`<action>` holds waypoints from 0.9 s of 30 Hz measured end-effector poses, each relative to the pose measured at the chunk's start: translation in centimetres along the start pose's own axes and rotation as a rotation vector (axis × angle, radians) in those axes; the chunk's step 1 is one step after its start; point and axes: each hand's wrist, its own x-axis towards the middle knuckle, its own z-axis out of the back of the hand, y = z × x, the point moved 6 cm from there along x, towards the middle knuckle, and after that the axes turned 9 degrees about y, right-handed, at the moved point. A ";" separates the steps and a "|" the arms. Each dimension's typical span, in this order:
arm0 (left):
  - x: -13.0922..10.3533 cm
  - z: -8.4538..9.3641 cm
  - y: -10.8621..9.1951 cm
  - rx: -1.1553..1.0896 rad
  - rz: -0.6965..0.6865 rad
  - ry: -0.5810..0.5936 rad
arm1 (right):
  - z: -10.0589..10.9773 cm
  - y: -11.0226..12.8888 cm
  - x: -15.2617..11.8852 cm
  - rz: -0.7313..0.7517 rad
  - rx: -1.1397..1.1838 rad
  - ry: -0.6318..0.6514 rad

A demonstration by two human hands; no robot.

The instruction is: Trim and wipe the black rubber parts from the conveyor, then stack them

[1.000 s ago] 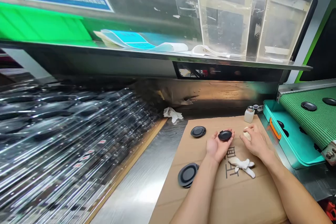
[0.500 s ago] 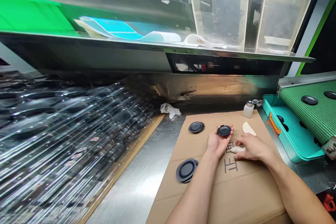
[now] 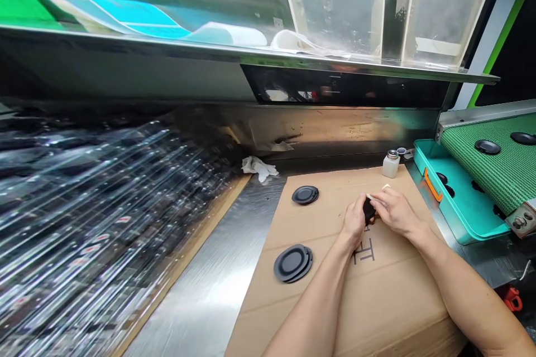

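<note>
My left hand [image 3: 355, 218] is closed on a small black round part [image 3: 369, 210], tilted up on its edge above the cardboard [image 3: 393, 295]. At the part's upper edge, my right hand [image 3: 396, 211] pinches something whitish [image 3: 368, 196], mostly hidden by the fingers. A pale piece [image 3: 386, 186] peeks out behind the right hand. To the left on the cardboard lie two small piles of black discs, an upper pile [image 3: 305, 194] and a lower, larger one [image 3: 292, 263].
A small bottle [image 3: 391, 164] stands at the cardboard's back edge. At right, a teal bin [image 3: 469, 223] sits beside a green conveyor [image 3: 498, 162] carrying black parts. Clear plastic trays [image 3: 104, 223] fill the left. A crumpled white cloth [image 3: 259, 168] lies behind.
The black part has gone from lying flat on my left palm to standing tilted in its fingers. My right hand has lifted from the cardboard and met it. The whole view has shifted slightly.
</note>
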 end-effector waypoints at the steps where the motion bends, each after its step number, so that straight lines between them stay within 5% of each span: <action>1: 0.0 0.0 -0.1 0.001 -0.001 0.004 | -0.1 -0.1 0.0 -0.027 -0.036 0.033; 4: -0.2 0.2 -0.5 -0.018 0.007 -0.026 | -0.1 -0.4 -0.1 -0.091 -0.102 0.099; 9: -0.3 0.0 -0.3 -0.017 0.045 0.009 | 0.4 -0.3 0.0 -0.066 -0.040 0.023; 14: -0.3 -0.1 0.2 0.016 0.096 0.024 | 0.1 -0.9 0.0 -0.083 -0.057 0.200; 21: 0.5 2.0 -1.1 -0.542 0.234 -0.108 | -0.1 -1.4 -0.8 -0.142 0.010 0.337; 27: 0.4 2.5 -1.7 -0.800 0.307 -0.127 | 1.4 -3.2 -0.7 -0.385 -0.289 0.094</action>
